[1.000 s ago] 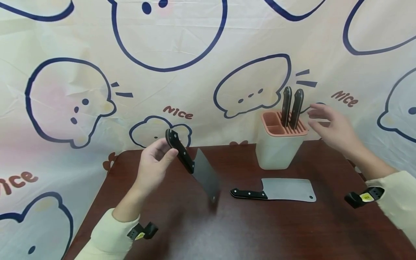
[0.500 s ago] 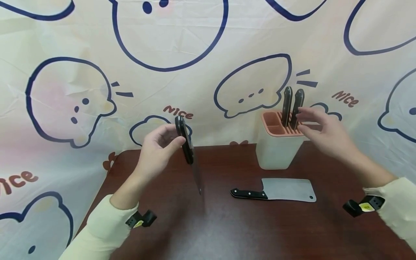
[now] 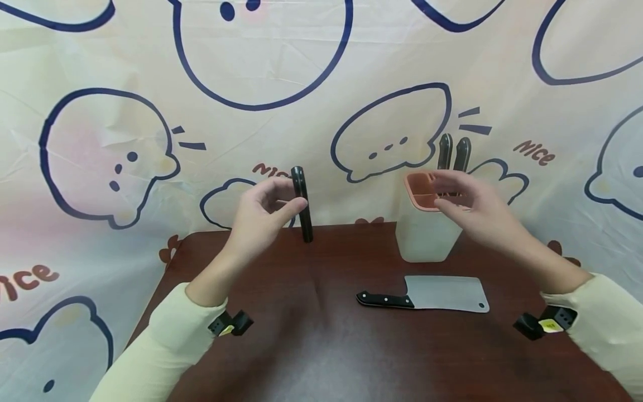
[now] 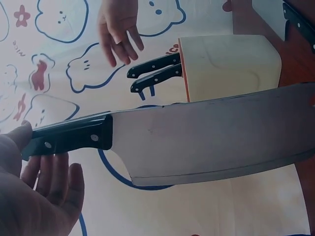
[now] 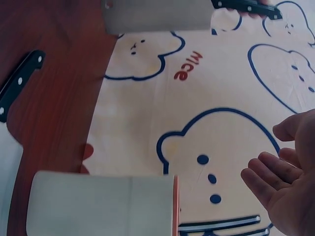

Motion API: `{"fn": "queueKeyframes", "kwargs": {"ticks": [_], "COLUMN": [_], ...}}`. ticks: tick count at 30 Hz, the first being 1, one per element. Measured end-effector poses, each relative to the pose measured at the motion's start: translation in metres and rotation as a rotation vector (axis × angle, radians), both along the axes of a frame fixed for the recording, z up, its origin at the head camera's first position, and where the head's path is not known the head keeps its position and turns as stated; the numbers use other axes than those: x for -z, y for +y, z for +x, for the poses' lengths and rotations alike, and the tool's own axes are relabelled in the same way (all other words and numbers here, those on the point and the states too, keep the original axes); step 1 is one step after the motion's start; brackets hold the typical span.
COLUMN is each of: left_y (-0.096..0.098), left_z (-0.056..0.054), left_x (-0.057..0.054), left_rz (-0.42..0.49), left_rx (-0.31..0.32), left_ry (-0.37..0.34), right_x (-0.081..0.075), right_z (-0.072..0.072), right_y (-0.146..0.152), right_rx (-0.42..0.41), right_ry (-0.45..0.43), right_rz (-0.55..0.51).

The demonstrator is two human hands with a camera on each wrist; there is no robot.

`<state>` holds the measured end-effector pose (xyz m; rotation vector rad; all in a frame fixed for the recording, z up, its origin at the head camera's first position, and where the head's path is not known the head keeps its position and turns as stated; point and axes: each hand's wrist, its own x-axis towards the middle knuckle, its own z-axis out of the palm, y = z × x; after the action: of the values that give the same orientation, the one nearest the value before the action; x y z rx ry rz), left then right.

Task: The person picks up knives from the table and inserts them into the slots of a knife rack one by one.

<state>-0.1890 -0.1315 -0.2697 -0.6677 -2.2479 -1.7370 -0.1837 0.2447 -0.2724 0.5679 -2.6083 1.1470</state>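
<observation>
My left hand (image 3: 258, 218) pinches a kitchen knife (image 3: 305, 229) by its black riveted handle. The handle stands nearly upright, and the blade below it is seen edge-on in the head view. From the left wrist the knife's broad, slightly curved blade (image 4: 211, 140) shows side-on. My right hand (image 3: 482, 209) holds nothing, its fingers loosely extended over the top of a pale knife holder (image 3: 422, 240) with an orange slotted insert. Two black-handled knives (image 3: 445, 151) stand in the holder's slots; their lower handles are behind the right hand.
A cleaver (image 3: 444, 293) lies flat on the dark red-brown table (image 3: 351, 346) in front of the holder, handle to the left. A cartoon-printed cloth (image 3: 301, 139) hangs behind the table. Both wrists carry small black cameras.
My left hand has raised the knife, moved it right and turned its blade from slanted to edge-on. The right hand has moved left, from beside the holder to over its top.
</observation>
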Motion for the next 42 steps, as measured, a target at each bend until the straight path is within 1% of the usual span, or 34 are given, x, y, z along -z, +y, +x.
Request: {"fn": "queueKeyframes", "kwargs": {"ticks": [6,12,15,18,21,25,30,34,42], "left_y": [0.013,0.027,0.034,0.041,0.048,0.055,0.062,0.067,0.074], "left_z": [-0.006,-0.011,-0.012,-0.013,-0.013,-0.013,-0.013,-0.013,-0.014], "left_x": [-0.004,-0.005,-0.007,-0.009,-0.008,-0.008,-0.008,-0.009,-0.01], "left_rz": [-0.013,0.004,0.014,0.022,0.025,0.027,0.032,0.03,0.025], "left_rx": [0.027,0.055,0.067,0.072,0.075,0.084,0.099,0.108,0.089], "left_ry": [0.044,0.058,0.06,0.051,0.042,0.047,0.038,0.036,0.059], "right_x": [0.001,0.0,0.002,0.006,0.01,0.013,0.014,0.015,0.022], "right_z": [-0.001,0.001,0.001,-0.002,-0.003,-0.003,-0.002,-0.002,-0.006], "right_y": [-0.018,-0.034,-0.042,-0.051,-0.06,-0.072,-0.082,-0.088,-0.096], "right_rx": [-0.044,-0.081,-0.105,-0.144,-0.183,-0.219,-0.235,-0.251,-0.293], "right_ry": [0.007,0.018,0.002,-0.011,-0.003,-0.004,-0.041,-0.048,-0.048], "right_rz": [-0.03,-0.058,-0.087,-0.119,-0.147,-0.178,-0.199,-0.216,-0.266]}}
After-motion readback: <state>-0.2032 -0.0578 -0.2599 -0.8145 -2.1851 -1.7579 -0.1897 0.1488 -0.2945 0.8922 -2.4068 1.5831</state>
